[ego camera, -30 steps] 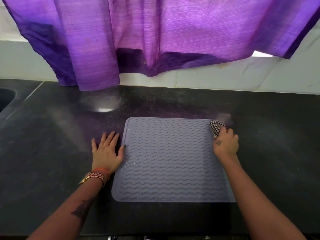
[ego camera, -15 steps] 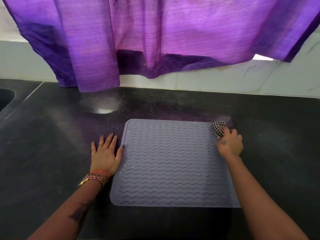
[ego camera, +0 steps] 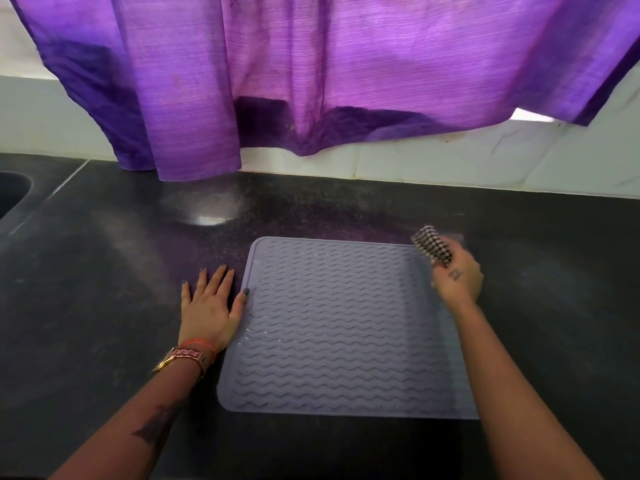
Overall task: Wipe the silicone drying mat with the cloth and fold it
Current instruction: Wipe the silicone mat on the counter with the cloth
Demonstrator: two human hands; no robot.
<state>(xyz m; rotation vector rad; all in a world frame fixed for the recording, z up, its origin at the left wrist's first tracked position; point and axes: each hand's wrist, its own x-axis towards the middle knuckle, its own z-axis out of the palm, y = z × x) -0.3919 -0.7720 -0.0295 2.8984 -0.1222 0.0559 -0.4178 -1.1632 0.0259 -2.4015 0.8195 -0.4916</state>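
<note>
Between the two hands: silicone drying mat (ego camera: pixel 346 327), grey-lilac, roughly square with rounded corners and a raised rim, its face ribbed in rows of wavy ridges with small glints of moisture, lying flat. Left hand (ego camera: pixel 211 306): spread flat with straight fingers, palm down just beside the mat's left edge, thumb tip touching that rim; holds nothing. Wrist carries a metal-link watch (ego camera: pixel 183 356) and an orange thread band. Right hand (ego camera: pixel 457 277): fingers curled round a bunched cloth (ego camera: pixel 433 247), black-and-white checked weave, at the mat's far right corner; whether the cloth touches the mat cannot be told. Under both hands: countertop (ego camera: pixel 104 306), dark speckled polished stone, with a bright reflection beyond the left hand. Far left of the left hand: sink (ego camera: pixel 10 194), dark, only its edge shown, contents unseen. Beyond the hands: pale tiled wall (ego camera: pixel 519 161), and a purple curtain (ego camera: pixel 311 64) of slubbed woven fabric hanging in folds.
</note>
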